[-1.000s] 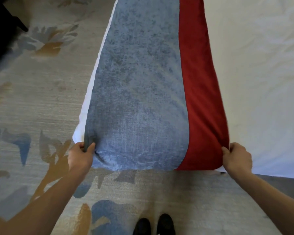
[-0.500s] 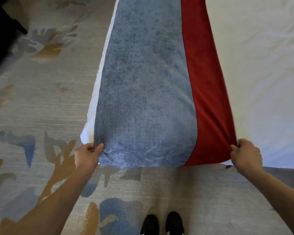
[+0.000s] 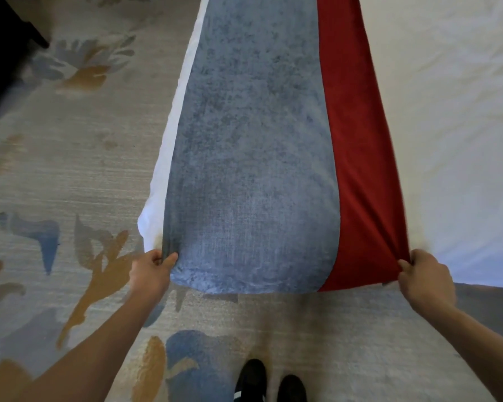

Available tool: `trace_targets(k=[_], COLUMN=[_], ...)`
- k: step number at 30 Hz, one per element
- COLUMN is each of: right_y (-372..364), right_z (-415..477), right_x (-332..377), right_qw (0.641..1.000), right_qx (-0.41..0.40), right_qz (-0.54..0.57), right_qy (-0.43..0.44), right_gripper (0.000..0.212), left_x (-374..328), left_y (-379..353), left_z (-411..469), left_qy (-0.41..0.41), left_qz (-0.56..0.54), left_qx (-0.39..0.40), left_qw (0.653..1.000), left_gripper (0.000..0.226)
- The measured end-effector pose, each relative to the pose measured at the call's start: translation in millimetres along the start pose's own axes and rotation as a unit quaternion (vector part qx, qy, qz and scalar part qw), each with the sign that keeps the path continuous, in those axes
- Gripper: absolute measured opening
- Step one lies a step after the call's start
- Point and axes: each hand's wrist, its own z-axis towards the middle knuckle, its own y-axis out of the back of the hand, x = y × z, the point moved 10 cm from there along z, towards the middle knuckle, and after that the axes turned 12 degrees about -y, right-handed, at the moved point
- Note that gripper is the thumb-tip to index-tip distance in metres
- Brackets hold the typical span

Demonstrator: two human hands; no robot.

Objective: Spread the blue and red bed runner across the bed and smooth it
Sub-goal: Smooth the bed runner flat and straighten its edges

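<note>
Pinching runner (image 3: 253,169): left grip (image 3: 150,274), right grip (image 3: 424,278).

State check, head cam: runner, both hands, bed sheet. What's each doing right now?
bed runner: laid along the bed, near end held by both corners, stretched between the hands, puckered at the grips.
left hand: pinching the blue corner.
right hand: gripping the red corner.
bed sheet: white, lightly wrinkled, partly covered by the runner.

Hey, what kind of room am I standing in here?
Probably a bedroom, possibly a hotel room: a white-sheeted bed, a blue and red bed runner stretched over it, and floral patterned carpet underfoot.
</note>
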Motion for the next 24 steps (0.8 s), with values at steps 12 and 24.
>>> trace_targets(k=[12, 24], right_y=[-1.4, -16.5], right_z=[-27.8, -19.1], right_x=[105.0, 127.4], right_qw=[0.96, 0.959], right_qx=[-0.092, 0.013], right_qz=[-0.086, -0.12], right_qy=[0.252, 0.256], right_gripper=[0.063, 0.061], left_x=[-132.9, -143.6], left_y=[-46.6, -62.4], left_z=[-10.0, 8.6], left_qy=[-0.358, -0.374], left_qz=[0.306, 0.367], left_qx=[0.059, 0.127], left_qw=[0.88, 0.842], left_gripper=[0.072, 0.084])
